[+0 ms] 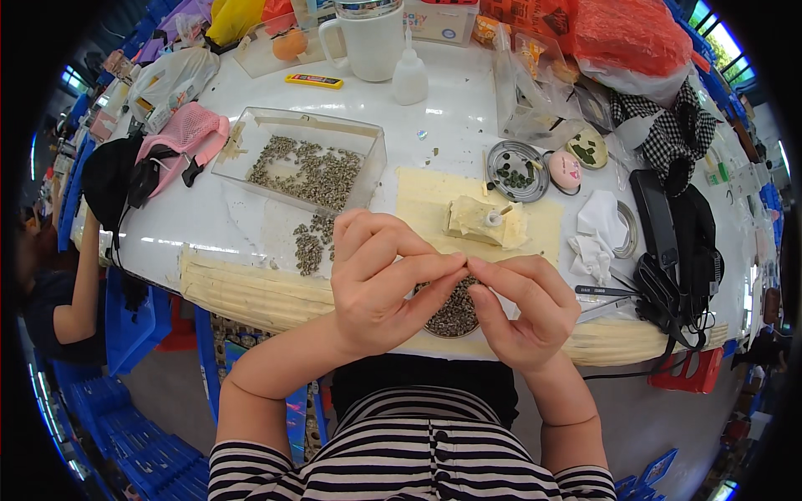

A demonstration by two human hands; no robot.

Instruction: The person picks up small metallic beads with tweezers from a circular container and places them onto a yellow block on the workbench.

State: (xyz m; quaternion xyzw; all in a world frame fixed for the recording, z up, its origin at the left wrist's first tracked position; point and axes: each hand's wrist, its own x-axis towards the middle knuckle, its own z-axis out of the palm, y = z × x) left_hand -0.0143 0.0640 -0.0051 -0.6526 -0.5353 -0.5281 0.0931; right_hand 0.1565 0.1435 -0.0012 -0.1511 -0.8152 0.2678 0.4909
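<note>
My left hand (380, 280) and my right hand (528, 313) meet fingertip to fingertip above the near edge of the table. Thumb and forefinger of each are pinched together, and whatever lies between them is too small to make out. Below them, partly covered by the fingers, is a round dish of small metallic pieces (451, 316). A pile of similar small pieces (309, 250) lies on the table beside my left hand. Just beyond the hands stands a cream-coloured taped block (472, 224) with a small white nozzle-like tip, on a yellowish sheet (413, 188).
A clear plastic tray (373, 171) of small metallic pieces stands far left. Beyond are a squeeze bottle (410, 79), a white mug (373, 46) and a yellow cutter (314, 81). Dishes with dark green bits (518, 171), tweezers (603, 291) and a black bag (697, 242) lie right.
</note>
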